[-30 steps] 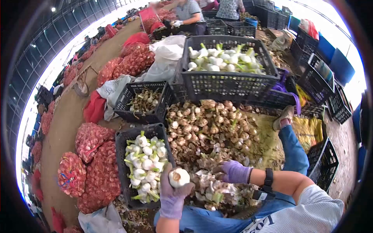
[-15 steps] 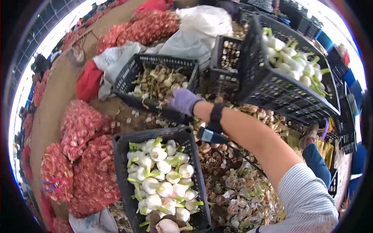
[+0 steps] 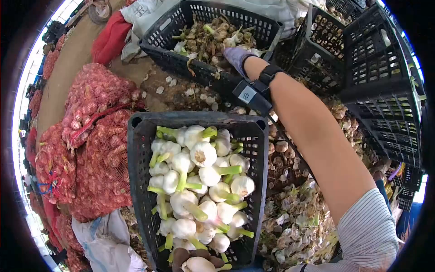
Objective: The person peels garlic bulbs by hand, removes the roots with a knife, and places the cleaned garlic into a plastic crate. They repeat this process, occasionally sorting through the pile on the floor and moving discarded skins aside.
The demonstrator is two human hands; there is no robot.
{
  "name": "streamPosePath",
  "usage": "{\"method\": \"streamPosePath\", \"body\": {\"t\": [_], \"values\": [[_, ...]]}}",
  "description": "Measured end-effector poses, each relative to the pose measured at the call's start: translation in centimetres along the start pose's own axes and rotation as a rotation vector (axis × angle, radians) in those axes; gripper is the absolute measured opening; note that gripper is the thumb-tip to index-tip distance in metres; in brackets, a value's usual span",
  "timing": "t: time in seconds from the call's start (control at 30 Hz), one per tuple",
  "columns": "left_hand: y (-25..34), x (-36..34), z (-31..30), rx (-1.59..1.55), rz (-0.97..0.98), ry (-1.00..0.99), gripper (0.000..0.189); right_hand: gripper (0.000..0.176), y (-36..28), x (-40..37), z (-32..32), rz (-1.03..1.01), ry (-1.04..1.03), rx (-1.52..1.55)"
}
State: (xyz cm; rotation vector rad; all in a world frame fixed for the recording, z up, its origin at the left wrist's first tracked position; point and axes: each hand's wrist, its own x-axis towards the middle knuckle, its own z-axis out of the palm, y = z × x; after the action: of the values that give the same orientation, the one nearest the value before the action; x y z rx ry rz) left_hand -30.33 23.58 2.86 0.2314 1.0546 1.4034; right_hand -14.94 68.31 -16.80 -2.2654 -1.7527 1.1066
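My right hand [image 3: 238,59], in a purple glove, reaches over the near edge of the back black crate [image 3: 204,72] and touches the untrimmed, brownish garlic [image 3: 220,32] inside; its fingertips are too unclear to tell if they grip anything. A dark band and a small device sit on that wrist. At the bottom edge, the brown-gloved fingers of my left hand [image 3: 180,258] are wrapped round a white garlic bulb [image 3: 199,264]. It is above the near end of the front black crate [image 3: 136,181], which holds many clean white bulbs with short green stems [image 3: 183,201].
Red mesh sacks of garlic [image 3: 102,163] lie at the left, by a white sack [image 3: 106,240]. Peeled skins [image 3: 299,222] and loose bulbs cover the ground at the right. More black crates [image 3: 380,90] stand at the upper right. A wheel [image 3: 99,11] is at the top left.
The view has tilted down and come closer, so the front crate looks larger. My right hand is still at the back crate, and my left hand still holds a bulb.
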Motion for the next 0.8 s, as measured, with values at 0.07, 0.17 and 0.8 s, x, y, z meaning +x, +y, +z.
{"method": "streamPosePath", "body": {"t": [0.07,0.17,0.8], "values": [[0.2,-0.3,0.2,0.124,-0.026,0.185,0.089,0.042,0.1,-2.1,-3.0,-0.425,0.114,-0.683],[0.4,-1.8,-1.6,0.350,-0.190,0.149,0.092,0.026,0.3,-9.5,-7.5,-0.762,0.426,-0.728],[-6.1,-12.0,1.3,0.431,0.048,-0.561,0.081,0.069,23.6,-63.6,-6.3,-0.633,-0.056,0.493]]}}
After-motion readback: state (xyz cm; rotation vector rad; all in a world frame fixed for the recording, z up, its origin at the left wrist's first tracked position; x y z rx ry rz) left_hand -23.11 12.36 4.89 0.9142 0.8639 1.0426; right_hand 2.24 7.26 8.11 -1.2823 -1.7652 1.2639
